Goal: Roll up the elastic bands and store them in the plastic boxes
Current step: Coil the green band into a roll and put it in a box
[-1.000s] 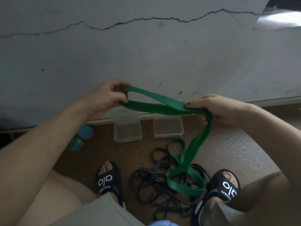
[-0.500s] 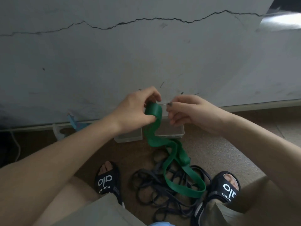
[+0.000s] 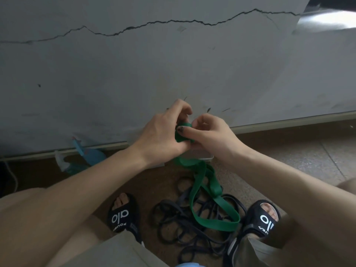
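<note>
While I sit facing the cracked wall (image 3: pixel 173 64), both my hands are up in front of me working the green band (image 3: pixel 207 191). My left hand (image 3: pixel 163 135) has its fingers curled round the small start of a roll, thumb on top, and my right hand (image 3: pixel 210 135) pinches the same bundle from the other side, thumb pressing across the green. The two hands are touching, with the roll clamped between them.

Only a short piece of the band is wound so far, I judge. Most of it trails down from my hands in loose loops and ends on the floor (image 3: pixel 289 166) between my sandals, lying over the pile of dark bands (image 3: pixel 192 234). So this first roll is barely begun.

A clear plastic box (image 3: pixel 207 157) sits on the floor just under my hands, near the foot of the wall; I see only a corner of it past my right wrist, and I cannot tell whether anything is in it. The dark bands are a tangled heap, none rolled, as far as I can see.

What is left, then, is nearly everything: finish winding the green one, put it in a box, and do the same for each dark band.
</note>
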